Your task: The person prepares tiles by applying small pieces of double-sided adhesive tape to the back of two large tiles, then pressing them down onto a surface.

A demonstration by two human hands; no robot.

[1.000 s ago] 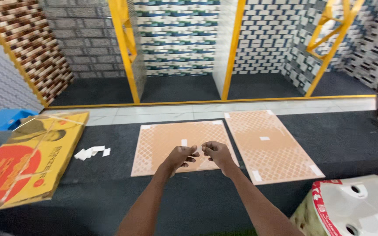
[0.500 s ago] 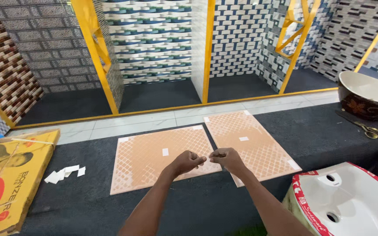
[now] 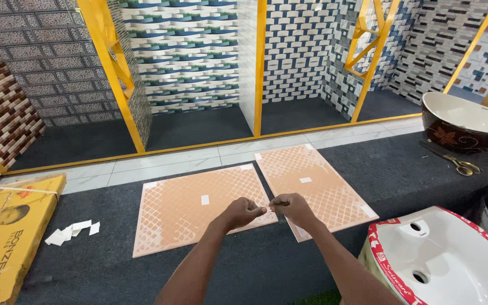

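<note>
Two orange tiles lie back side up on a dark carpeted floor: the left tile (image 3: 187, 206) and the right tile (image 3: 312, 183), each with small white stickers on it. My left hand (image 3: 243, 213) and my right hand (image 3: 290, 207) meet above the gap between the tiles. Their fingertips pinch a small thin white piece between them, too small to make out.
A white washbasin (image 3: 441, 254) with red edge tape sits at the lower right. A dark bowl basin (image 3: 464, 121) and scissors (image 3: 453, 161) are at the far right. A yellow cardboard box (image 3: 7, 237) and white paper scraps (image 3: 72, 232) lie left. Tiled display walls with yellow frames stand behind.
The view has swung left to right, so the tiles and box shifted leftward in frame. My hands stay together over the tiles, fingertips still pinched.
</note>
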